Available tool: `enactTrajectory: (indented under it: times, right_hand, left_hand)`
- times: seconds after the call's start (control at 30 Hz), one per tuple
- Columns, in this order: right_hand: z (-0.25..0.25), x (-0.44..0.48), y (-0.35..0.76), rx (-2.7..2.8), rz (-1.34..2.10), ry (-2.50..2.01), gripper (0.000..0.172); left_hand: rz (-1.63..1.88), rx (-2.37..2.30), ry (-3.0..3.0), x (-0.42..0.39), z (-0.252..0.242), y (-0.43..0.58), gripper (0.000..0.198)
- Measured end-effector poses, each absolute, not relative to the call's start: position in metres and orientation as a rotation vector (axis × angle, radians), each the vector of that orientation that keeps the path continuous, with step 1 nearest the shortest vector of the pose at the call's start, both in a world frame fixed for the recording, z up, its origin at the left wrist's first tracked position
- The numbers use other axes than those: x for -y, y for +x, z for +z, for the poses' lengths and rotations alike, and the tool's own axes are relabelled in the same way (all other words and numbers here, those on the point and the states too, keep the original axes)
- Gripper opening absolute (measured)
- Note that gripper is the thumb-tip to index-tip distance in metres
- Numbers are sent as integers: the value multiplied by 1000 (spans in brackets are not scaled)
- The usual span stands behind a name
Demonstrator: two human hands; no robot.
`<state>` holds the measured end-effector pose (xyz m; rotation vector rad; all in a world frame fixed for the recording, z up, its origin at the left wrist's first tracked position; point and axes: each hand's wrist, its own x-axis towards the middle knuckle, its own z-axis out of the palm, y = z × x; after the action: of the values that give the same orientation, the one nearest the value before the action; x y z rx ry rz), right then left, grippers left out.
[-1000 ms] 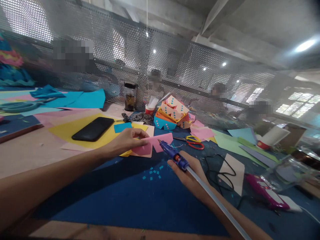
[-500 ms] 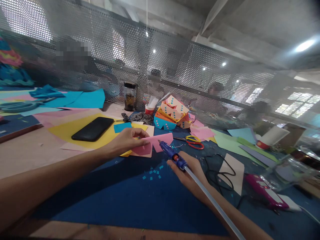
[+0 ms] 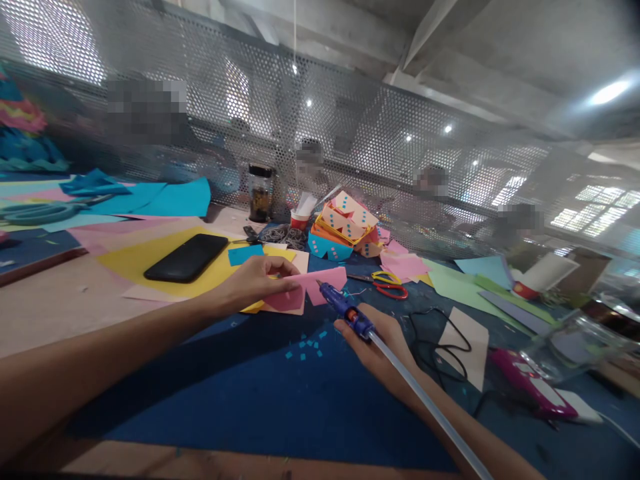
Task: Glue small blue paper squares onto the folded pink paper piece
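My left hand point(image 3: 263, 277) pinches the left end of a pink paper piece point(image 3: 327, 277), holding it just above the table. Wrapped in my right hand point(image 3: 377, 337) is a blue hot glue gun point(image 3: 345, 308), with a long translucent glue stick point(image 3: 425, 400) sticking out of its back. The gun's nozzle points at the pink paper and is close to its lower edge; whether it touches, I cannot tell. Small blue paper squares point(image 3: 309, 345) lie scattered on the dark blue mat point(image 3: 240, 407) below my hands.
A black phone point(image 3: 187, 258) lies on yellow paper at left. Behind my hands are folded paper shapes point(image 3: 345, 227), scissors point(image 3: 390, 283) and a lidded jar point(image 3: 260, 193). At right are a black cord point(image 3: 440, 340), a magenta power strip point(image 3: 533, 385) and a clear container point(image 3: 575, 337).
Almost nothing differs. Both hands, the pink paper and the glue gun keep practically the same positions.
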<state>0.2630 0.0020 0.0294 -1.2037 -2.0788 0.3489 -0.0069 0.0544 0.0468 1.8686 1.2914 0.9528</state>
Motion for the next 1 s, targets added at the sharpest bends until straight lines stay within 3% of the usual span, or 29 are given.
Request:
enactTrajectory:
  times: [1.0]
  right_hand:
    - [29,-1,263,2073,358,-1213,39]
  left_hand:
    - [980,-1286,1786,-57,44,-8,29]
